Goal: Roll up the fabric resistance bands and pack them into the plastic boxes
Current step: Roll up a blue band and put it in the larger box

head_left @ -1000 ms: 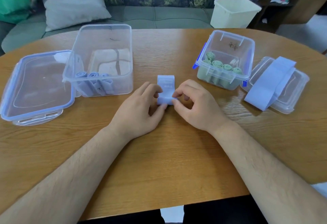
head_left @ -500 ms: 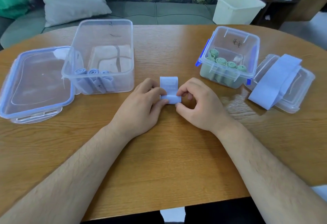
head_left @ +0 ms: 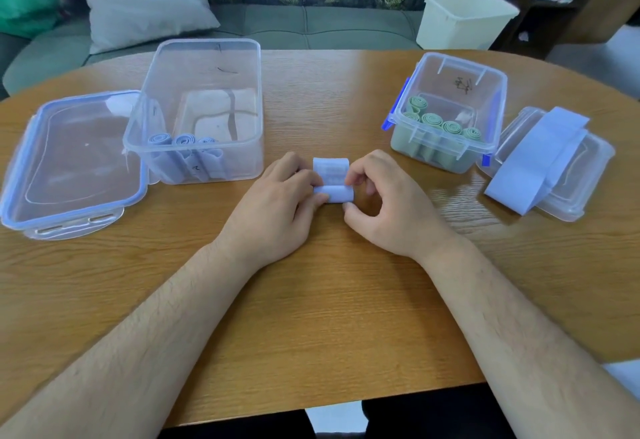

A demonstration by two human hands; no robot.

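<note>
A light blue fabric band [head_left: 332,180] lies at the table's middle, its near end wound into a roll and a short flat tail pointing away from me. My left hand [head_left: 277,210] pinches the roll's left end and my right hand [head_left: 391,206] pinches its right end. The clear box [head_left: 204,54] at left holds three rolled blue bands [head_left: 183,142]. The smaller clear box [head_left: 491,78] at right, with blue clips, holds several rolled green bands [head_left: 441,125]. Another flat blue band [head_left: 533,161] lies folded on a lid [head_left: 585,175] at far right.
A large clear lid [head_left: 69,161] with a blue seal lies left of the big box. The round wooden table [head_left: 311,317] ends close to my body. Behind it stand a green sofa [head_left: 311,26] with a grey cushion [head_left: 145,5] and a cream bin [head_left: 464,19].
The roll has grown and moved away from me along the band. The flat tail beyond my fingers is shorter than a second ago.
</note>
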